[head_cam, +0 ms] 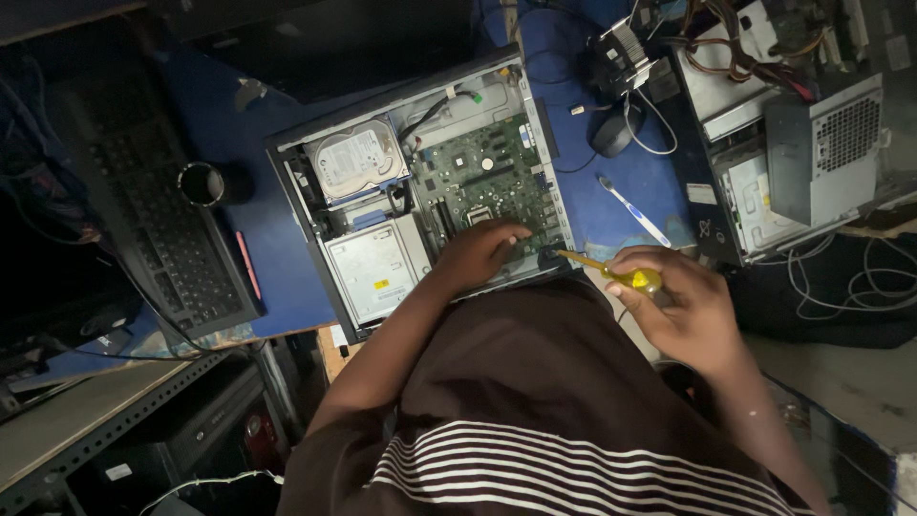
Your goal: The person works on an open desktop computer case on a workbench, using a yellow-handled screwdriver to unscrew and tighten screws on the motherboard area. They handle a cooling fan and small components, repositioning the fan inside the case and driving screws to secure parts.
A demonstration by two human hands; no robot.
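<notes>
Dim workshop, blue desk [277,277] cluttered with computer bits, shot from above the person's head. Nearest the camera, at 6 o'clock, is a brown shirt with white stripes [535,420] filling the bottom of the frame.

Just past that, the right hand [683,306] at about 4 o'clock is wrapped around the yellow handle of a screwdriver [616,272]; the shaft points to 9 o'clock, with its tip at the near edge of an open PC case [430,191]. The left hand [482,253], around the centre, rests inside that case with the fingers curled down on the near edge of the green motherboard [487,177]. Can't tell if it's pinching anything, it's too dark and the fingers hide it. The two hands sit close together but don't touch.

Inside the case towards 10 o'clock there's a hard drive [358,162], and below it a silver optical drive [373,272].

Further out: a black keyboard [158,220] at 9 o'clock, a dark cup [202,183] beside it, a toothbrush [633,210] and mouse [616,132] at 1 o'clock, and a second gutted case [802,143] at 2 o'clock with wires spilling out.
</notes>
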